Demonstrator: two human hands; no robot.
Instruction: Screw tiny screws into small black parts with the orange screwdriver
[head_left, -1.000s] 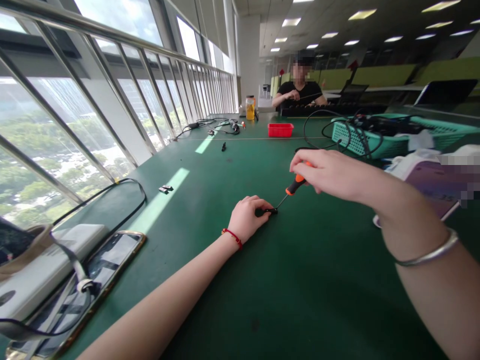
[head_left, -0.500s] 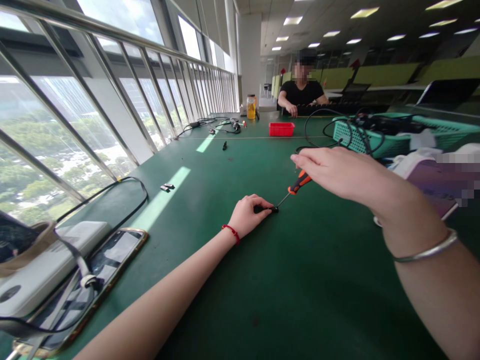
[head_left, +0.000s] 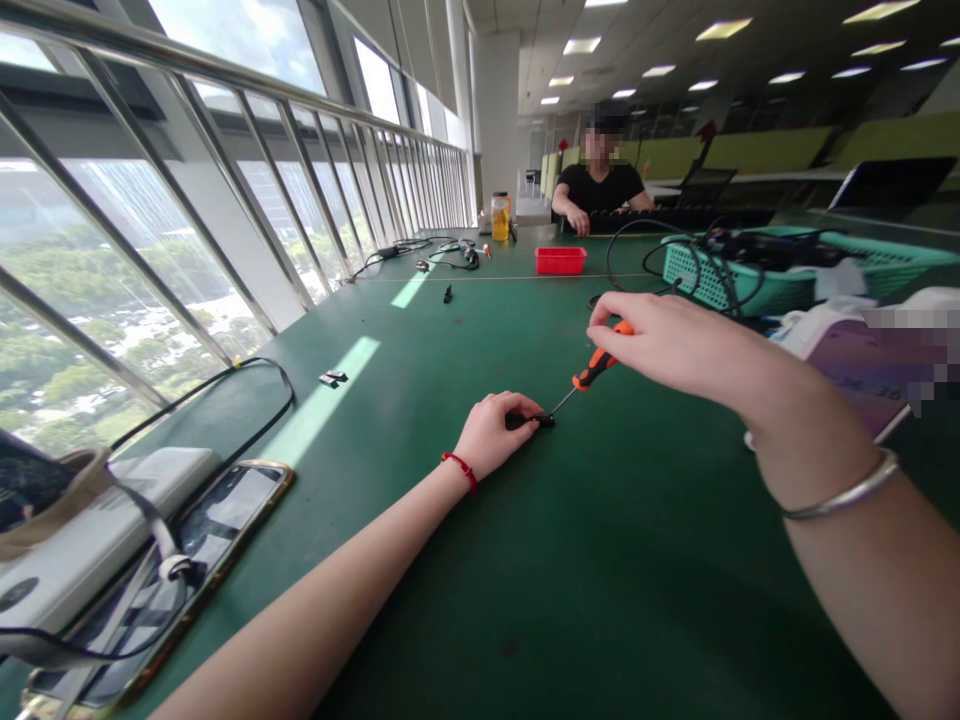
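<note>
My left hand (head_left: pixel 499 432), with a red cord bracelet at the wrist, pinches a small black part (head_left: pixel 546 420) down on the green table (head_left: pixel 420 560). What kind of part it is does not show. My right hand (head_left: pixel 652 335) holds a screwdriver (head_left: pixel 596 370) by its orange and black handle, fingers curled around the top. The screwdriver leans, its thin metal shaft running down to the left, and the tip meets the black part beside my left fingertips. A silver bangle circles my right wrist.
Small black pieces (head_left: pixel 333 378) lie to the left, another (head_left: pixel 448 294) farther back. Behind are a red tray (head_left: pixel 560 262), cables (head_left: pixel 450 252) and a jar (head_left: pixel 500 217). A teal basket (head_left: pixel 705 278) stands right. A phone (head_left: pixel 225 530) lies front left. A person (head_left: pixel 601 185) sits opposite.
My right hand has gone from lying flat over the screwdriver's handle to fingers curled around it, showing more of the orange top. My left hand stays on the black part.
</note>
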